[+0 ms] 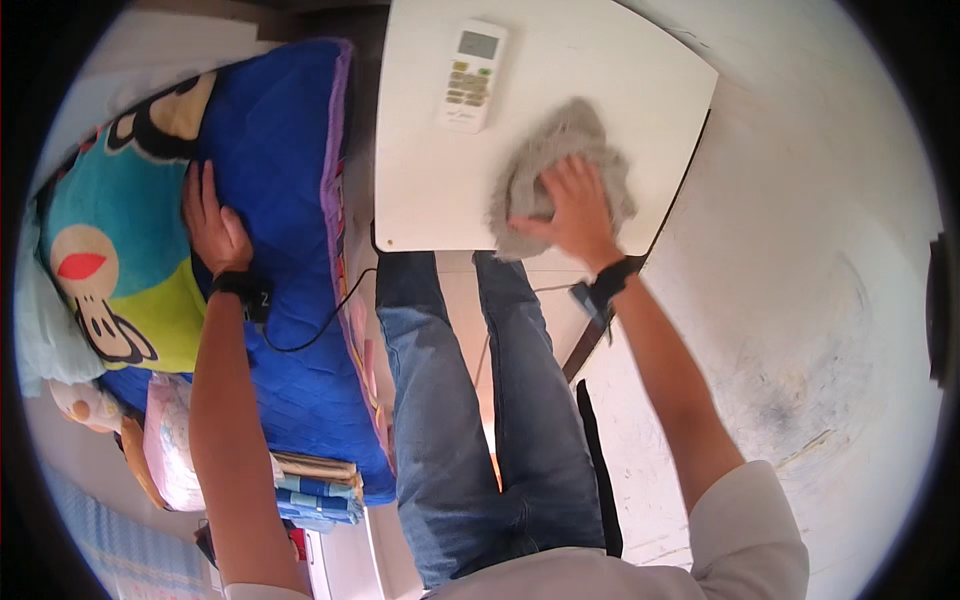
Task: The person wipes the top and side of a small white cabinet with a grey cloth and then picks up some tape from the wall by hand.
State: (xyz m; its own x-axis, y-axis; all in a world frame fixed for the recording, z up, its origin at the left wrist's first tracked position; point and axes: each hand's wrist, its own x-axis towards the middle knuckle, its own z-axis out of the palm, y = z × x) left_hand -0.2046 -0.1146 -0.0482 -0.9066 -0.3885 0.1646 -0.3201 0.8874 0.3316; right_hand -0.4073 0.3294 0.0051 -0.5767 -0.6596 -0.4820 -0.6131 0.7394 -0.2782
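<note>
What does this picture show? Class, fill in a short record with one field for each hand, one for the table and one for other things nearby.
right hand: right hand pressed flat on a grey cloth
left hand: left hand resting on a blue quilt
table: white table, cloth near its front edge
also on table: white remote control, apart from the cloth
legs: blue jeans

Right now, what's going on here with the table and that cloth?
A person stands at a small white table and presses a grey fluffy cloth flat on its near right part with the right hand, as if wiping the top. A white remote control lies further back on the table, apart from the cloth. The left hand rests palm down on a blue quilted blanket with a cartoon print, on the bed beside the table. Both wrists carry dark bands.
</note>
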